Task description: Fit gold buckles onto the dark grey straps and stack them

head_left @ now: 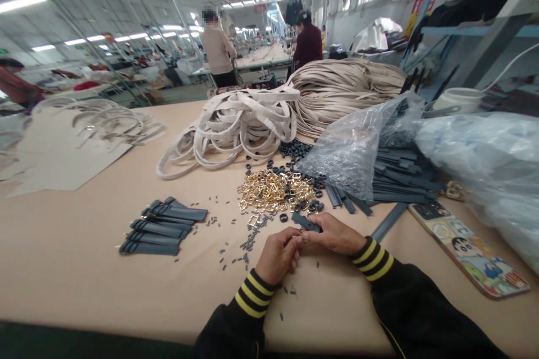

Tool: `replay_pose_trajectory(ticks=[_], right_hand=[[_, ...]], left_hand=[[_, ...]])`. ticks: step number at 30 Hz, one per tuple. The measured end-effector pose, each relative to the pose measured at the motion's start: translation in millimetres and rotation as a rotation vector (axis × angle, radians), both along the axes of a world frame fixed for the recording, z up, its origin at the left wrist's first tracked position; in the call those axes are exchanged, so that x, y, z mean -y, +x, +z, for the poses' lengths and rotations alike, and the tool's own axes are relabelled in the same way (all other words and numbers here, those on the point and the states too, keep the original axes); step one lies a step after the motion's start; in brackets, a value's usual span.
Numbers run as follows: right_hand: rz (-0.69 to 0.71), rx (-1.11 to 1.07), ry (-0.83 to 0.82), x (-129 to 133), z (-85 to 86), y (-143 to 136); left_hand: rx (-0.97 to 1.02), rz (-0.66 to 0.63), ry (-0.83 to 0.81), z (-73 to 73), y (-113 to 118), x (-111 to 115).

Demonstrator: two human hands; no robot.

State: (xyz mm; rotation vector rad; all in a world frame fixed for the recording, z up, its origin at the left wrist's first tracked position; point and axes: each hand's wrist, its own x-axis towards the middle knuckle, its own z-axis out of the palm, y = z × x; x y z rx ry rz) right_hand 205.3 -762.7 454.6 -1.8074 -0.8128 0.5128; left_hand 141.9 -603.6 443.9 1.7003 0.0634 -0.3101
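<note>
My right hand [337, 234] is closed around a short dark blue-grey strap [305, 221], whose end sticks out beyond the fingers. My left hand [277, 255] meets it at the near side of the strap, fingertips pinched together; whatever they pinch is hidden. Just beyond the hands lies a heap of gold buckles [269, 190], with dark loops [283, 217] scattered along its edge. Small dark tube-like bits [248, 244] are strewn to the left of my hands. Farther left, several dark straps with gold buckles [158, 227] lie stacked in a row.
Behind the buckles sit coiled pale straps [236, 123] and a large beige strap bundle [345, 87]. Clear plastic bags [345, 146] partly cover loose dark straps [400, 179] at right. A phone in a cartoon case [471, 252] lies by my right sleeve. Pale panels [80, 151] occupy the left.
</note>
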Motion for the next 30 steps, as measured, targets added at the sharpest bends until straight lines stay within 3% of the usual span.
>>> replay_pose_trajectory(ticks=[6,12,17,22,27,30], right_hand=[[0.022,-0.062,0.029,0.3,-0.2,-0.6],[0.035,-0.402,0.079,2.9,-0.5,-0.7],[0.046,-0.534,0.139,4.4,-5.0,-0.1],[0.039,-0.563,0.148,2.0,-4.4,-1.7],[-0.011,-0.505,0.134,-0.1,-5.4,-2.2],[-0.026,-0.442,0.107,-0.2,-4.9,-2.1]], left_hand=[[0.045,0.014,-0.026,-2.8,-3.1,1.2],[0.189,0.045,-0.044,-4.7,-4.7,-0.5],[0.278,0.059,-0.021,-9.4,-5.7,0.5],[0.242,0.047,-0.069,-9.9,-6.2,4.0],[0.135,0.166,-0.094,-3.6,-5.4,3.4],[0.081,0.137,-0.122,-1.2,-4.5,2.4]])
